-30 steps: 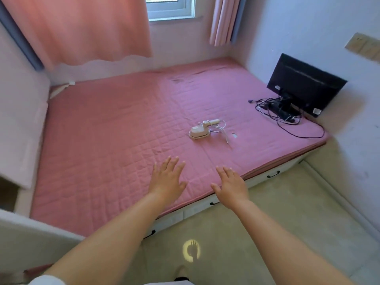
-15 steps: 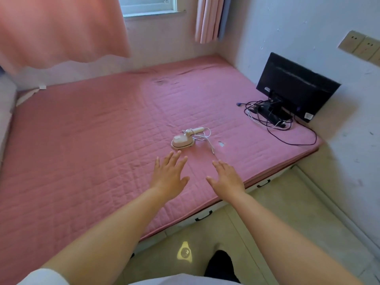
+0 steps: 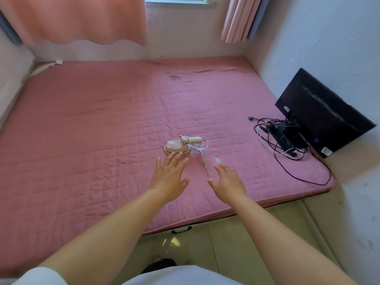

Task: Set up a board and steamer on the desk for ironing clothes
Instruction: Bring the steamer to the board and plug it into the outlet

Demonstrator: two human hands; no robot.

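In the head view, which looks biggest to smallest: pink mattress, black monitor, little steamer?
1. Pink mattress
2. Black monitor
3. Steamer

The gaps are wide, so nearness to the camera doesn't change the order.

One steamer (image 3: 177,146), one monitor (image 3: 320,112), two curtains (image 3: 78,19), perhaps several tangled cables (image 3: 287,145).

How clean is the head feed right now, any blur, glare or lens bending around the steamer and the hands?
Head view: even daylight, no harsh shadows; the steamer reads soft but legible, as do the left hand and right hand; wide-angle bending curves the mattress edges and walls; a bright glare patch sits on the floor by the bed; the monitor shows a faint reflection streak.
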